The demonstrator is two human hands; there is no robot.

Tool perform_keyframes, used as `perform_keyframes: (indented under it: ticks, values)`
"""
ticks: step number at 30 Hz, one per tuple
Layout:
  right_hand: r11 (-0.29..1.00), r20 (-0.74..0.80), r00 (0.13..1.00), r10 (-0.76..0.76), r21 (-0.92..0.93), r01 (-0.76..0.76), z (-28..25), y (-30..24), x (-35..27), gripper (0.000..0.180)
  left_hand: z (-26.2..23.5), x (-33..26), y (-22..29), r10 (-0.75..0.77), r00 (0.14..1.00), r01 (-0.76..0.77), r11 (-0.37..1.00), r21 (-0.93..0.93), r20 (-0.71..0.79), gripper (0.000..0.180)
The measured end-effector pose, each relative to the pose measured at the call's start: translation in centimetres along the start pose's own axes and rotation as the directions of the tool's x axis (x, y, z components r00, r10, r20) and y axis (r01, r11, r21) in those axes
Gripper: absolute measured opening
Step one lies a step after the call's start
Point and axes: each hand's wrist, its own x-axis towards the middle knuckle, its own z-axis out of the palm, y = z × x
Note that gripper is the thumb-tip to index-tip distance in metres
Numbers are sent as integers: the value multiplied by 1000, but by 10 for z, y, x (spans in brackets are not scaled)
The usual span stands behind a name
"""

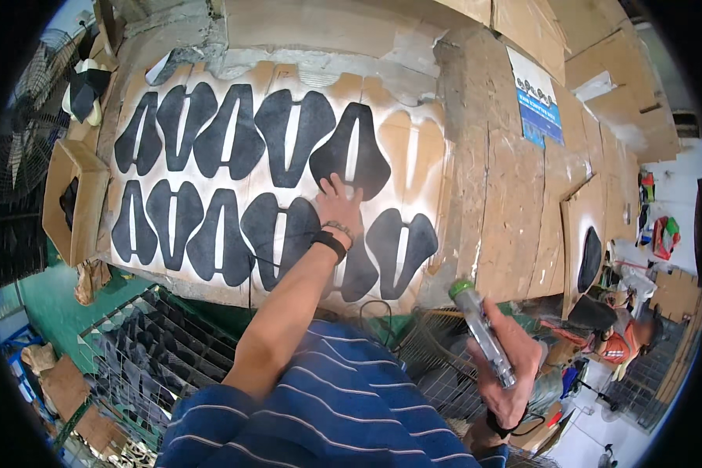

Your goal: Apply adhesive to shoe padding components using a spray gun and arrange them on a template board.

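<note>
Eleven black pieces [269, 129], each with a pale slot down its middle, lie in two rows on a white-dusted cardboard sheet [320, 78] that fills the upper left and middle of the frame: five in the upper row, six in the lower. At the right end of the upper row there is one bare brown outline [399, 152] of much the same shape (it makes twelve places in all). The sheet lies on one bench [483, 156] covered in worn cardboard. The left grip [339, 209], in the middle of the frame, has its fingers spread apart, with the fingertips at the lower edge of the fifth upper piece [331, 164]; I cannot tell how firmly they press. Its forearm passes over part of the lower row. The right grip [522, 355], at the lower right, is closed around one clear tube [483, 337] with a green end, held up in front of the bench's near edge and tilted toward the upper left. One open cardboard box [87, 214] stands at the left of the sheet with something dark inside, and one blue-and-white sheet [540, 117] lies at the upper right. A single person in orange [622, 347] shows at the far right.
</note>
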Motion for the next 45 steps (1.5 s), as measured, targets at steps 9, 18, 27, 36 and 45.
perform_keyframes:
  ticks: [9, 18, 27, 36, 45]
  values:
    - [999, -93, 995, -30, 31, 33, 10, -4, 7, 52, -21, -1, 0, 19, 993, -18, 1000, -9, 114, 104]
    - [997, 72, 997, -28, 69, 23, -3, 0, -5, 60, -10, -4, -2, 4, 999, -4, 1000, -8, 42, 98]
    - [994, -95, 993, -73, 78, 81, 3, 4, -9, 55, -27, -7, 41, 196, 972, -152, 943, -295, 126, 70]
    - [983, -110, 983, -147, 95, 157, 4, 12, -12, 62, -25, -7, 41, 235, 949, -173, 946, -274, 211, 71]
    - [984, -39, 983, -178, 20, 179, -1, 6, -18, 66, -26, -7, 35, 208, 942, -125, 945, -301, 263, 72]
